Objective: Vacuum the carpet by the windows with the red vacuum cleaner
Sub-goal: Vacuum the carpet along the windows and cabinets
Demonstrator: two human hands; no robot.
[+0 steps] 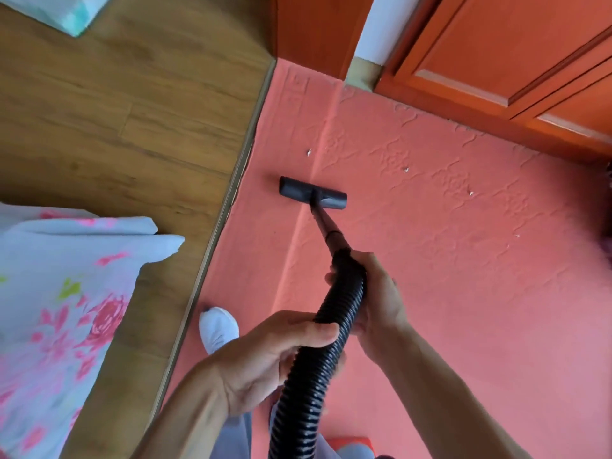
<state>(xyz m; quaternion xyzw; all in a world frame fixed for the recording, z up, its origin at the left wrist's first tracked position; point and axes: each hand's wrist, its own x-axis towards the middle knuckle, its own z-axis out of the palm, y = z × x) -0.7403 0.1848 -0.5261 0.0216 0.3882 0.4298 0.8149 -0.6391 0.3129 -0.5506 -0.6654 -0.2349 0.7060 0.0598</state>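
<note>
A salmon-red carpet [463,260] fills the right of the view and meets a wooden floor [116,111] from 9 to 12 o'clock. Orange cabinet doors [496,54] stand at 1 o'clock. The black floor nozzle [313,193] lies flat on the carpet just above centre, with white scraps [309,152] scattered at 12 to 3 o'clock of it. The right hand [377,299] has its fingers clamped round the top of the ribbed hose [331,326]. The left hand [265,352], towards 6 o'clock, grips the hose lower down. Floral bedding [56,293] sits at 8 o'clock.
</note>
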